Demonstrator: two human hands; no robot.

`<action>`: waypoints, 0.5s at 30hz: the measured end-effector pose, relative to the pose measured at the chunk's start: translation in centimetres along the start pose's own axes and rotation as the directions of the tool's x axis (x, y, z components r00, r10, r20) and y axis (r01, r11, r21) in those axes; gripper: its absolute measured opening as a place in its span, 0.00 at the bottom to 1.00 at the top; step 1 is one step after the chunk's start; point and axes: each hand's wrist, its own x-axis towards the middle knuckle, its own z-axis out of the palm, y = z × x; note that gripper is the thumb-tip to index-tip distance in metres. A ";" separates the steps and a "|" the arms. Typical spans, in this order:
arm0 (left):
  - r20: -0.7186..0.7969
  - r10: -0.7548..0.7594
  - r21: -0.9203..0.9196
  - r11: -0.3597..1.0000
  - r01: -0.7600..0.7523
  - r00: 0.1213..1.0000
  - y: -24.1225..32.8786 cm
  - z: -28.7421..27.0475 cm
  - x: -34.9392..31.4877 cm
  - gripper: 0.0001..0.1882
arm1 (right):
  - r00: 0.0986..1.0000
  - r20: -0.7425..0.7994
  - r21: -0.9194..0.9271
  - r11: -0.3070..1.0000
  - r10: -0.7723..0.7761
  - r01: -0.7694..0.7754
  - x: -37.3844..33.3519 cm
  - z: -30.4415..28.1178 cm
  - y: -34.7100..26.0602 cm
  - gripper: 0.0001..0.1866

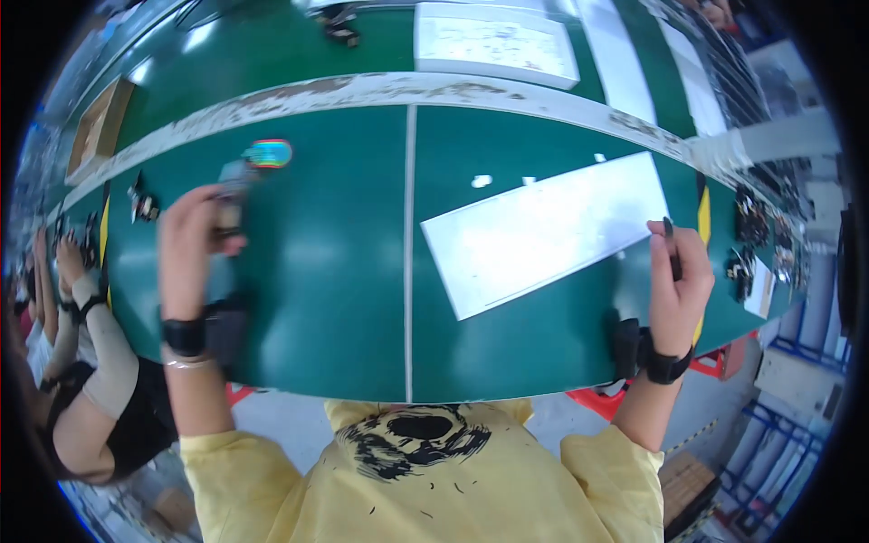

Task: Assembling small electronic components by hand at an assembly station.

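My left hand (193,235), blurred by motion, is raised over the left side of the green table. Its fingers are closed on a small grey-and-black part (233,195), whose exact kind I cannot make out. Right beyond that part shows a bright multicoloured oval (270,153); whether the two are joined is unclear. At the right, my right hand (685,276) grips a slim black tool (673,246), upright between thumb and fingers. It is beside the right end of a white rectangular panel (548,231), which lies tilted on the table.
Small white scraps (482,181) lie beyond the panel. A dark small part (142,201) sits at the far left, near a co-worker's hand (70,262). Past the table's raised ledge (299,95) are a white tray (493,45) and a cardboard box (98,131). Dark parts (751,217) cluster far right.
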 end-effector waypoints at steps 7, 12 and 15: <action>-0.280 0.063 0.545 0.832 0.104 0.958 -10.2 -19.0 4.8 0.16 | 0.988 -0.006 -0.193 0.969 0.157 -0.155 3.2 -3.6 9.5 0.16; -0.344 0.386 0.917 0.334 0.218 0.856 -8.2 -16.9 3.5 0.18 | 0.966 0.177 -0.358 0.927 0.187 -0.114 6.3 -1.2 6.8 0.29; -0.188 0.335 0.543 0.819 -0.187 0.923 -1.8 -5.3 -2.7 0.20 | 0.907 0.289 -0.411 0.895 0.306 -0.172 6.8 -0.8 4.1 0.30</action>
